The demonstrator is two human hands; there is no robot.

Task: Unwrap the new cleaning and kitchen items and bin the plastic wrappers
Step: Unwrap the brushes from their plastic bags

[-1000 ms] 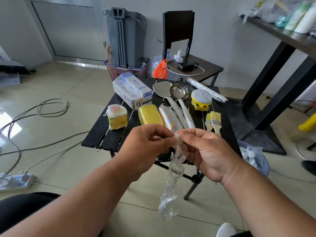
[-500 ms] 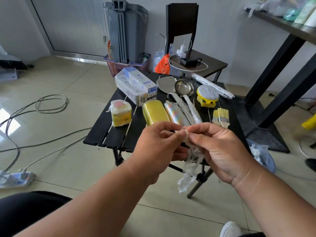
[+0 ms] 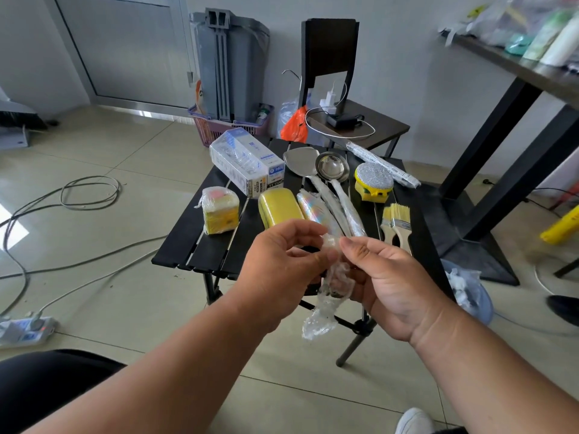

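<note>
A crumpled clear plastic wrapper (image 3: pixel 326 303) hangs between my hands in front of the small black table (image 3: pixel 194 242). My left hand (image 3: pixel 279 270) pinches its top with thumb and fingers. My right hand (image 3: pixel 388 283) holds the wrapper from the right, its fingers curled round the bunched middle. On the table lie a wrapped sponge pack (image 3: pixel 217 209), a yellow sponge (image 3: pixel 279 207), a wrapped spatula (image 3: pixel 302 158) and ladle (image 3: pixel 332 167), a glittery scrubber (image 3: pixel 373 180), two paint brushes (image 3: pixel 395 220) and a white box (image 3: pixel 247 164). A blue bin (image 3: pixel 470 289) with plastic scraps stands on the floor at right.
Cables (image 3: pixel 87 192) and a power strip (image 3: pixel 25 330) lie on the floor at left. A grey bin (image 3: pixel 232 64) and purple basket (image 3: pixel 219 128) stand at the back. A side table (image 3: pixel 379 126) with a charger and a tall black table leg (image 3: pixel 488 145) are behind and to the right.
The hanging tail of the wrapper has been gathered shorter, bunching up between my hands. My right thumb has drawn slightly away from my left fingers.
</note>
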